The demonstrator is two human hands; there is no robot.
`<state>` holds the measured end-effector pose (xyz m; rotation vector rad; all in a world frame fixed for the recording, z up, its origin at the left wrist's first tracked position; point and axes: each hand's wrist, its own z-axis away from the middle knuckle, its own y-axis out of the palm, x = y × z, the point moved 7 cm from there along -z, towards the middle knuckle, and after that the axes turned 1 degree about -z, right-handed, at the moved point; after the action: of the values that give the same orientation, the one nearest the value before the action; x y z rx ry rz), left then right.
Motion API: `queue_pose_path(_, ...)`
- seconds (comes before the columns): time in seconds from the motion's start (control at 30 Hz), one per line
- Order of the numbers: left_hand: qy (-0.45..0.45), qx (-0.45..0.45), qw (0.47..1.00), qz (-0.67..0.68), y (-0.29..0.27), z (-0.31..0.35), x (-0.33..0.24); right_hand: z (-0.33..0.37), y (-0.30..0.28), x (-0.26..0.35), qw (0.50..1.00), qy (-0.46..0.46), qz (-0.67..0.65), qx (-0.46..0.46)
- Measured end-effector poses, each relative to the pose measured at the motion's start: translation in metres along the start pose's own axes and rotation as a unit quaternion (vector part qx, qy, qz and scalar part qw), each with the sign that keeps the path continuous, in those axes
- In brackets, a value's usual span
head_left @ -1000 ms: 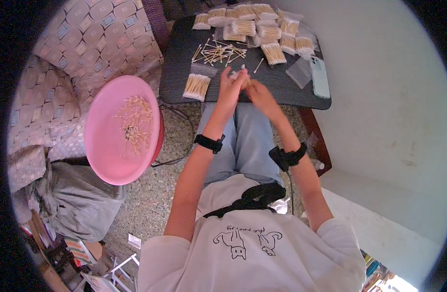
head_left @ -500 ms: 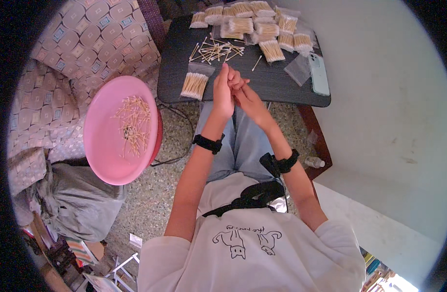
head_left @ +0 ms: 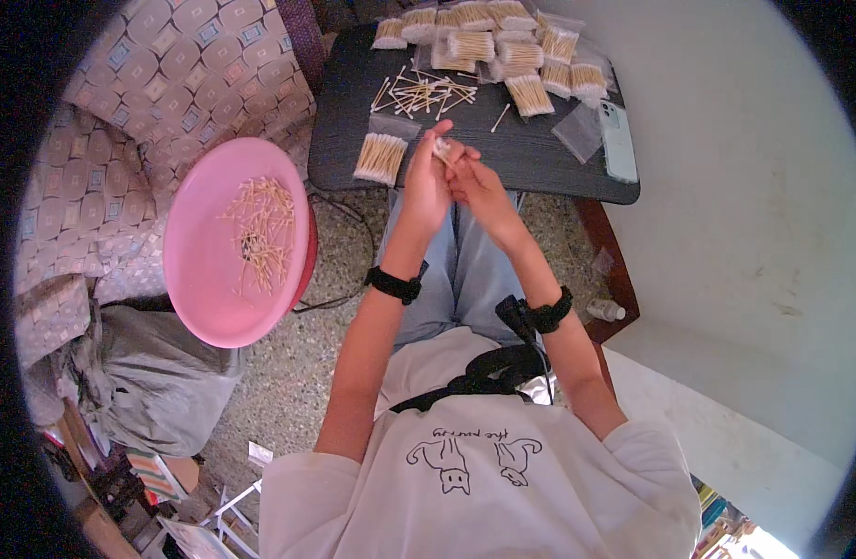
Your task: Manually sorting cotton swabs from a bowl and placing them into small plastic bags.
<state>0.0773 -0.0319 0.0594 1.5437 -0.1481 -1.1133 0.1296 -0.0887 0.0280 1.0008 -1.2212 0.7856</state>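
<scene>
My left hand (head_left: 428,189) and my right hand (head_left: 484,194) meet above the table's near edge. A small bunch of cotton swabs (head_left: 443,151) shows between them, white tips up at the left fingers. The left hand is closed around it, and the right fingers pinch at its lower side; how many swabs there are is hidden. Beside the left hand lies a clear bag packed with cotton swabs (head_left: 381,158). Just beyond the hands, loose cotton swabs (head_left: 426,93) are scattered in a heap, with a single swab (head_left: 499,118) apart to the right.
Several filled swab bags (head_left: 519,56) crowd the back of the dark table (head_left: 339,140). At its right are a flat clear bag (head_left: 578,130) and a pale phone (head_left: 618,144). A pink basin (head_left: 204,252) with loose swabs stands to the left, and a white wall (head_left: 726,186) rises to the right.
The hands have turned slightly, so swabs that were hidden now show between the fingers. My view has shifted a little; the bags and loose swabs on the table look the same.
</scene>
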Motion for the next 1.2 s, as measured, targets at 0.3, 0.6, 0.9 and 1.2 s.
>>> queue_pose_path(0.3, 0.027, 0.029, 0.966, -0.254, -0.013, 0.010, -0.002, 0.004, 0.006, 0.010, 0.997, 0.027, -0.057, 0.035)
queue_pose_path(0.6, 0.198, -0.015, 0.917, -0.346, -0.016, 0.021, -0.029, 0.016, 0.008, 0.039, 0.984, 0.025, 0.170, 0.039)
queue_pose_path(0.9, 0.254, -0.010, 0.751, -0.609, -0.009, 0.027, -0.035, 0.014, 0.015, 0.030, 0.938, -0.048, 0.342, 0.019)
queue_pose_path(1.2, 0.221, 0.018, 0.706, -0.673, -0.008, 0.028, -0.045, 0.021, 0.016, 0.017, 0.998, 0.037, 0.036, 0.032)
